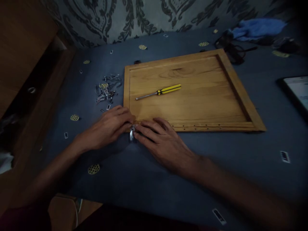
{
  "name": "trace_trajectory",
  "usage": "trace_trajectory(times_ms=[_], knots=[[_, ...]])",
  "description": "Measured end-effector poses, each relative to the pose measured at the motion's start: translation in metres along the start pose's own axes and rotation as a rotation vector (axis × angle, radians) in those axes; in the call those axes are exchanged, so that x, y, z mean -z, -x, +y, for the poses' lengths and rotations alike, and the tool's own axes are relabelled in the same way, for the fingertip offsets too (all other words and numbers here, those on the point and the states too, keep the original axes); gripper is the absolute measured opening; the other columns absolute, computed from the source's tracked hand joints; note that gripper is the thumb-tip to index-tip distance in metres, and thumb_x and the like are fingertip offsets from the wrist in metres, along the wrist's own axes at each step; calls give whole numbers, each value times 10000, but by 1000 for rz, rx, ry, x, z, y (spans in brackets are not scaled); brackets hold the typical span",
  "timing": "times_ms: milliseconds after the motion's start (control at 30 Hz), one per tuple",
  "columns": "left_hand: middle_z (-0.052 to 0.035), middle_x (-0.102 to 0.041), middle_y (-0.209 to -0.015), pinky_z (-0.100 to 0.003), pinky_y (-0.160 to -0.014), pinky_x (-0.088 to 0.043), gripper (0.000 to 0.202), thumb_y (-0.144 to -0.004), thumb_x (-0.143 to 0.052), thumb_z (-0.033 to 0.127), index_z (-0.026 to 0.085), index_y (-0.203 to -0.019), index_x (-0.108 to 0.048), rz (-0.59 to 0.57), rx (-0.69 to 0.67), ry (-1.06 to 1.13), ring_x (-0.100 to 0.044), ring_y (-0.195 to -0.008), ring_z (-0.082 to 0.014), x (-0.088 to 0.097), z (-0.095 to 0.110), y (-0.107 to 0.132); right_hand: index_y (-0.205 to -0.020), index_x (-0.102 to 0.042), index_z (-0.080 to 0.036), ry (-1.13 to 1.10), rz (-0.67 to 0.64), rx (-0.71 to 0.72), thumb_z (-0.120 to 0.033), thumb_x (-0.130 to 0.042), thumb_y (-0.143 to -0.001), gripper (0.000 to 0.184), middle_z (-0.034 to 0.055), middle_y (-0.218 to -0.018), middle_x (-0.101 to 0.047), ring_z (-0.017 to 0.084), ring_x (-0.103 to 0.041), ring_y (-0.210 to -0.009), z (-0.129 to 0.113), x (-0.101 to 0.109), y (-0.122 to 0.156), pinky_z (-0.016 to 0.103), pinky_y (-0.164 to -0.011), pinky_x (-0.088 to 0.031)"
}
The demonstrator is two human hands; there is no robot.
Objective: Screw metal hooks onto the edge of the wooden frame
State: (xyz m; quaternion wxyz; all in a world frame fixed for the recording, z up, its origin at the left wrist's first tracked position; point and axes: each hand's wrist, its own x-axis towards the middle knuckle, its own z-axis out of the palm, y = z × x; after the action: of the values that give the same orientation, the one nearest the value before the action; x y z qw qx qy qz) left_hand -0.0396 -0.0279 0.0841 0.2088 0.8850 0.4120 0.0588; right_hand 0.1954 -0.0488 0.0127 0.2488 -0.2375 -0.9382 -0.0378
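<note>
A wooden panel (192, 93) with a raised frame lies flat on the table, with small dark holes along its near rail. At its near left corner is a small metal hook (131, 134), its shiny curved strip pointing down past the edge. Curled around that corner, my left hand (113, 126) has its fingertips pressed at the hook, partly hidden. My right hand (166, 146) meets it from the other side, thumb and index finger closed on the hook, other fingers lying over the near rail. A yellow-and-black screwdriver (158, 92) rests on the panel, tip to the left.
Left of the panel lies a pile of metal hooks and fittings (107, 91), with a small screw (102, 110) nearby. A blue cloth (260, 28) and dark eyeglasses (237, 53) are at the back right. A phone or tablet (295, 93) sits at the right edge.
</note>
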Motion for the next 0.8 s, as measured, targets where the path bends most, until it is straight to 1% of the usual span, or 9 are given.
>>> trace_trajectory(times_ms=[133,267,367,533,667,800], knots=[[-58,-642,-1027,-351,-913,-446,228,-1088,-429,236,164,-997,-625,-59,-8,-7,-564,-973,-209,7,3,-3,-1273,-709,-188,-8,-14,-3,-154,-467,-1080,311,39,-1339,-755,238,-619,-1249,1,0,0,465,-1073,-482],[-67,-633,-1032,-345,-896,-438,211,-1086,-439,210,149,-1001,-622,-106,-3,-43,-552,-968,-213,11,7,-7,-1307,-693,-167,-37,-31,2,-142,-487,-1064,320,75,-1358,-740,253,-601,-1279,2,0,1,490,-1086,-468],[-68,-628,-1030,-334,-881,-435,226,-1096,-432,217,142,-987,-615,-128,4,-57,-549,-966,-207,11,8,-9,-1315,-686,-154,-48,-38,4,-143,-489,-1064,318,81,-1370,-732,263,-592,-1289,3,-1,2,498,-1086,-463],[-54,-627,-1007,-330,-863,-436,240,-1094,-441,239,154,-956,-619,-118,3,-63,-556,-947,-202,10,5,-10,-1310,-686,-151,-51,-15,-1,-143,-457,-1077,327,71,-1359,-738,262,-600,-1264,2,-1,3,497,-1077,-466],[-42,-646,-997,-311,-849,-452,202,-1077,-496,265,167,-995,-653,-101,-4,13,-590,-937,-194,9,0,-11,-1299,-692,-142,-54,-7,1,-142,-450,-1076,329,79,-1351,-741,272,-602,-1250,2,-2,1,506,-1064,-476],[-38,-664,-1008,-318,-885,-475,197,-1075,-518,296,176,-1038,-669,-77,18,55,-607,-949,-194,8,0,-11,-1303,-692,-153,-48,-10,-2,-143,-456,-1074,329,77,-1369,-734,262,-601,-1259,2,-3,2,502,-1069,-479]])
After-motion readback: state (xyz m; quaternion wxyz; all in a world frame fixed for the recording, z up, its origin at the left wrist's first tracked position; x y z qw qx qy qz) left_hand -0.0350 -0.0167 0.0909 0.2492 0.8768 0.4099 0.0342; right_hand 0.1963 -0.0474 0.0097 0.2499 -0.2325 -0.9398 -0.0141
